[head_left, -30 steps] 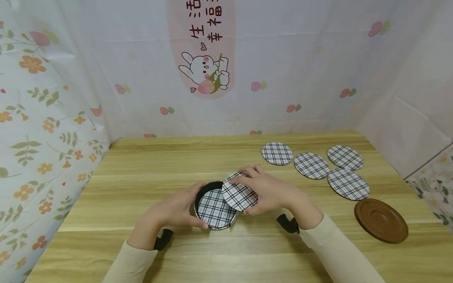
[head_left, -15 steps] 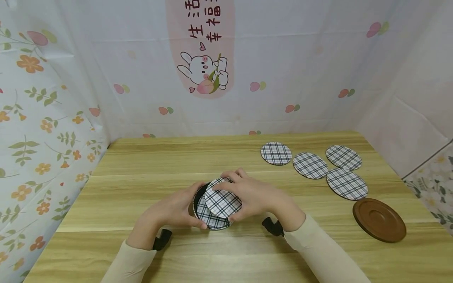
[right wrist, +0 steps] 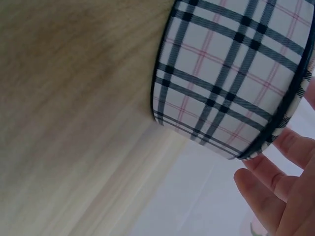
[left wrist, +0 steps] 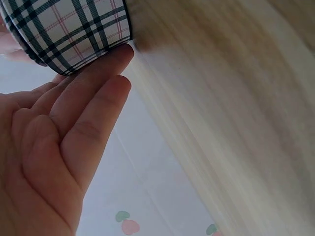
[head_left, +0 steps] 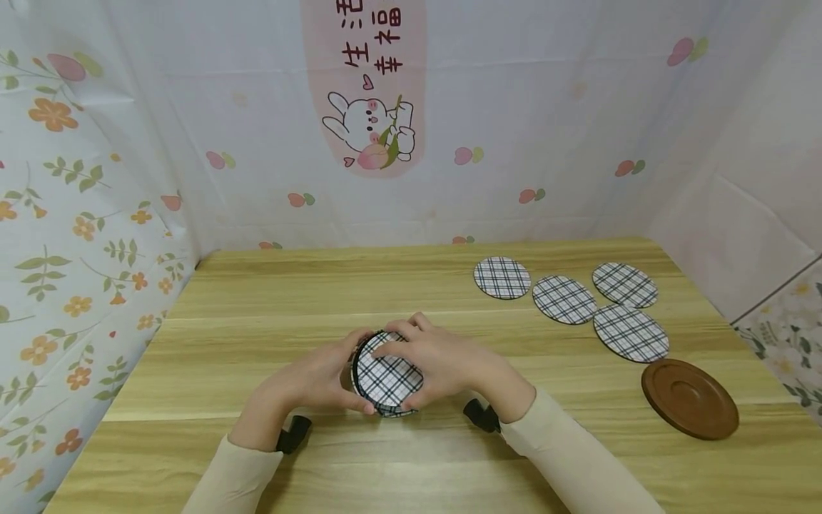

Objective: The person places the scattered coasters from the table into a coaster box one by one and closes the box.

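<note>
A round plaid coaster holder [right wrist: 231, 73] with dark edging stands on the table in front of me. My left hand [head_left: 317, 377] grips its left side, thumb at the front and fingers round the back; in the left wrist view the fingers lie along the holder's plaid wall [left wrist: 78, 27]. My right hand [head_left: 443, 363] pinches a plaid round coaster [head_left: 390, 378] by its edge, right at the holder's mouth. The coaster covers nearly all of the opening, hiding the coaster inside. In the right wrist view, my right fingertips [right wrist: 251, 184] are at the holder's top rim.
Several matching coasters lie at the back right, one of them [head_left: 502, 278] apart from the others and another [head_left: 631, 333] nearer to me. A brown round tray-like disc [head_left: 690, 400] rests at the right. Patterned cloth hangs behind the wooden table [head_left: 276, 293].
My right hand has moved left with the coaster, from beside the holder to over its mouth, and the coaster now lies flatter. My left hand has stayed on the holder.
</note>
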Action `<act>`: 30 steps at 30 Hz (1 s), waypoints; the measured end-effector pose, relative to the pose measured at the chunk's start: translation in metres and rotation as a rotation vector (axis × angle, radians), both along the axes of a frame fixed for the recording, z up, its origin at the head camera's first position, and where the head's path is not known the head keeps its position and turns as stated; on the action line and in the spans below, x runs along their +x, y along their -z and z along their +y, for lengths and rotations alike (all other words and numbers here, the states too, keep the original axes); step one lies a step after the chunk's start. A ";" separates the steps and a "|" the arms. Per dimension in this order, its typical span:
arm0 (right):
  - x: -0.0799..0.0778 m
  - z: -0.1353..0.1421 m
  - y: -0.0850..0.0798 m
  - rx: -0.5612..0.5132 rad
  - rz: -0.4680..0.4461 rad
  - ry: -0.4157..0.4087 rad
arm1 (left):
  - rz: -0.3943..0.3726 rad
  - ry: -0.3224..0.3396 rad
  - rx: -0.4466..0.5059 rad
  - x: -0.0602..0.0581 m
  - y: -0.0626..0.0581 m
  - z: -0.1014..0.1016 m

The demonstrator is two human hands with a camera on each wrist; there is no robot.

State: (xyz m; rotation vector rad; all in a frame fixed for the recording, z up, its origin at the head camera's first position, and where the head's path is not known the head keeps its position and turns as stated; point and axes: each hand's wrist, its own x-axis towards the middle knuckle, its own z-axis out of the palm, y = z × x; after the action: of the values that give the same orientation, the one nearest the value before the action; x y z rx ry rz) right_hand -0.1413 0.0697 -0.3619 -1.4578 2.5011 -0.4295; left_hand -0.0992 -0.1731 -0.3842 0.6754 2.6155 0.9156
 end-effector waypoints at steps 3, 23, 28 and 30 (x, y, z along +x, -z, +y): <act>0.000 -0.002 0.001 0.002 0.012 -0.009 | -0.053 0.013 0.060 -0.002 0.000 -0.002; -0.006 0.002 0.007 0.000 -0.011 -0.006 | -0.104 0.016 0.092 -0.004 0.003 -0.006; -0.014 0.017 0.006 -0.053 -0.018 0.021 | -0.100 0.028 0.106 -0.004 0.003 -0.006; -0.018 0.024 0.005 -0.064 -0.010 0.037 | -0.092 0.029 0.099 -0.004 0.003 -0.006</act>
State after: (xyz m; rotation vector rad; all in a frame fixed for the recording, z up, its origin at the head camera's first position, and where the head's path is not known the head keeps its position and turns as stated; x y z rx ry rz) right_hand -0.1589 0.0933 -0.3668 -1.4300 2.5316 -0.5265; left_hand -0.1035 -0.1787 -0.3873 0.6765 2.4870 1.0481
